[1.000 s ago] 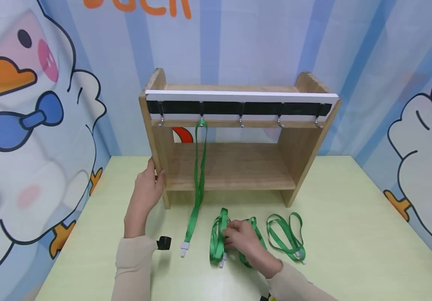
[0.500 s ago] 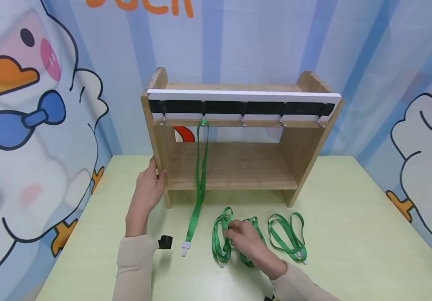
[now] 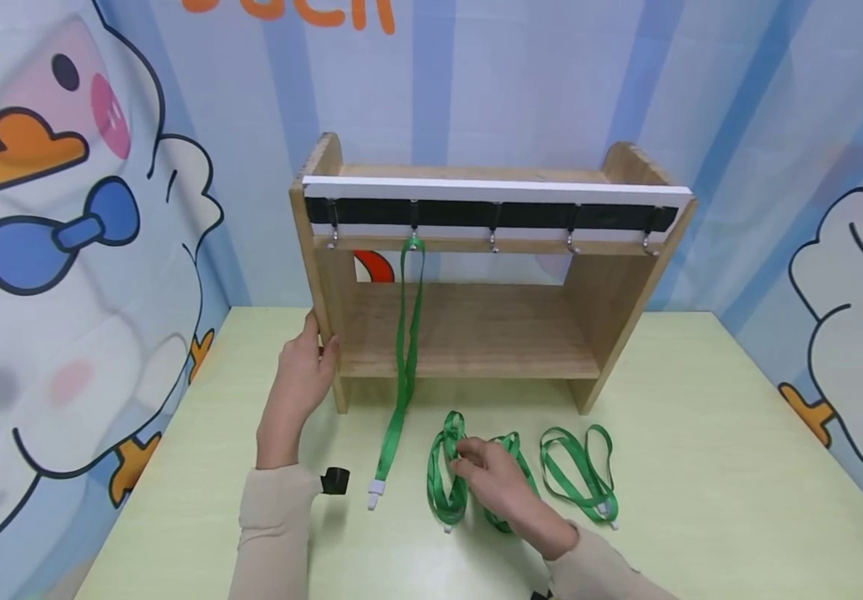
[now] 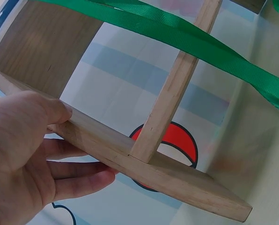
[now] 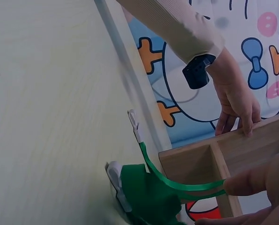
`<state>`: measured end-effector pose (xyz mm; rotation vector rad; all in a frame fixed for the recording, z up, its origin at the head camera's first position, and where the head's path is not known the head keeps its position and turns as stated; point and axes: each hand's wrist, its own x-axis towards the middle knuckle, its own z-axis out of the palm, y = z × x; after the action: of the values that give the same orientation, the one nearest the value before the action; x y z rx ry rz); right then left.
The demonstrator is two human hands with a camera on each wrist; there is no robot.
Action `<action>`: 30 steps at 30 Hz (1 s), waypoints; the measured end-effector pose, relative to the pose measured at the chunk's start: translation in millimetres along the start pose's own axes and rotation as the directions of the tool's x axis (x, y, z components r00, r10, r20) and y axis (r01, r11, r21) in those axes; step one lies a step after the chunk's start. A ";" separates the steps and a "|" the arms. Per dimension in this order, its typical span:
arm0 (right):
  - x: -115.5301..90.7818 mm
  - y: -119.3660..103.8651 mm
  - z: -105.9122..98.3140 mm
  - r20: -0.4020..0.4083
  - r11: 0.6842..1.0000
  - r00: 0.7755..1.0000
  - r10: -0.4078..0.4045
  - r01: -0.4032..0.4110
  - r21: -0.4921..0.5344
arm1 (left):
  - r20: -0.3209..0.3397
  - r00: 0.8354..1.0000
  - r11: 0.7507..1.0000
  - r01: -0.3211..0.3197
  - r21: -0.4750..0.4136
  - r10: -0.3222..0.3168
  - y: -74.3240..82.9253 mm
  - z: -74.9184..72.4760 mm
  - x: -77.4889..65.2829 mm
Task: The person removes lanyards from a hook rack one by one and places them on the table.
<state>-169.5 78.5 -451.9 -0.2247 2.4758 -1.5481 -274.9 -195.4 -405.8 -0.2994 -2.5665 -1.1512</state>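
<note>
My left hand [image 3: 299, 375] grips the left side panel of a wooden shelf rack [image 3: 491, 337], thumb in front and fingers behind, as the left wrist view shows. A green lanyard [image 3: 401, 375] hangs by its loop from the second hook [image 3: 414, 229] from the left, its white clip [image 3: 376, 492] low in front. My right hand [image 3: 502, 487] pinches the edge of a coiled green lanyard [image 3: 442, 500] in front of the rack; in the right wrist view this coil [image 5: 146, 190] is close up. Another coiled lanyard [image 3: 515, 447] is partly hidden behind that hand.
Farther right on the pale table [image 3: 701, 467] lies one more looped green lanyard [image 3: 598, 505]. Several metal hooks line the rack's black strip [image 3: 457, 214]; only one bears a lanyard. Behind stands a blue striped curtain [image 3: 521, 92] with cartoon ducks.
The coil at my right fingers has gone from a narrow upright shape to a wider spread loop. My left hand stays on the rack. The head view has shifted slightly.
</note>
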 end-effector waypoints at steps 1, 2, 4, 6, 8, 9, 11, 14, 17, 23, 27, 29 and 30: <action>-0.5 0.2 -0.9 -0.006 1.000 1.000 0.001 -0.001 -0.006 | -0.002 1.000 1.000 -0.001 0.000 0.001 0.2 0.3 0.1; -1.0 0.3 -1.8 -0.012 1.000 1.000 0.004 -0.004 -0.010 | -0.003 1.000 1.000 -0.001 0.001 0.001 0.3 0.4 0.0; -1.5 0.6 -3.8 -0.019 1.000 1.000 0.003 -0.003 -0.013 | -0.002 1.000 1.000 0.002 0.000 -0.002 0.7 0.4 -0.1; -2.4 0.4 -6.3 -0.023 1.000 1.000 0.003 -0.004 -0.006 | 0.001 1.000 1.000 0.007 -0.001 -0.007 0.7 0.3 -0.2; -3.3 -0.1 -8.8 -0.023 1.000 1.000 0.008 -0.008 -0.001 | 0.006 1.000 1.000 0.015 -0.004 -0.015 0.9 0.2 -0.2; -3.9 -0.5 -10.1 -0.022 1.000 1.000 0.008 -0.008 -0.002 | 0.007 1.000 1.000 0.019 -0.005 -0.019 1.0 0.2 -0.2; -4.8 -1.3 -12.7 -0.023 1.000 1.000 0.009 -0.010 -0.006 | 0.011 1.000 1.000 0.028 -0.004 -0.028 1.0 0.2 -0.2; -5.6 -3.5 -16.2 -0.037 1.000 0.999 0.009 -0.009 -0.018 | 0.013 1.000 1.000 0.028 0.001 -0.028 1.4 0.0 0.2; -4.7 -6.1 -19.2 -0.052 1.000 0.999 -0.010 0.009 -0.019 | 0.011 1.000 1.000 0.016 0.004 -0.016 1.3 -0.4 0.7; -0.6 -11.5 -22.9 -0.049 0.999 0.998 -0.044 0.044 -0.002 | 0.006 1.000 1.000 0.009 0.001 -0.009 1.9 -1.2 1.0; 4.0 -17.7 -25.5 -0.055 0.998 0.997 -0.057 0.058 0.012 | 0.003 1.000 1.000 0.009 0.007 -0.009 1.4 -1.2 0.8; 5.9 -22.4 -27.1 -0.056 0.998 0.997 -0.056 0.058 0.022 | 0.003 1.000 1.000 0.009 0.011 -0.009 0.7 -1.3 0.2; 6.4 -25.6 -28.2 -0.056 0.998 0.997 -0.052 0.053 0.026 | 0.004 1.000 1.000 0.011 0.012 -0.011 0.3 -1.2 0.0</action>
<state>-182.5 90.2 -417.6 -0.2477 2.5075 -1.6298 -274.5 -196.1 -404.8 -0.2857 -2.5805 -1.1396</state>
